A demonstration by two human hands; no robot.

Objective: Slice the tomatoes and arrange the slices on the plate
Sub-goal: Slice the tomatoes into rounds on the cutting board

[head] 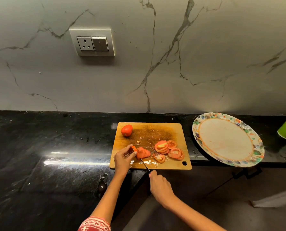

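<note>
Black worktop (55,147), glossy under the light. Wooden cutting board (155,130) near its front edge, wet with juice. Patterned plate (205,120) just beside the board, no slices on it yet. Whole tomato (126,130) waiting at the far corner. Cut slices (168,149) heaped toward the plate side. Left hand (123,158) pinching the last tomato end (134,149), fingertips curled. Right hand (160,185) wrapped round the knife (145,165), blade against the cut face. Soft, slippery stuff, likely to squash; best pinched lightly by the skin rim.
</note>
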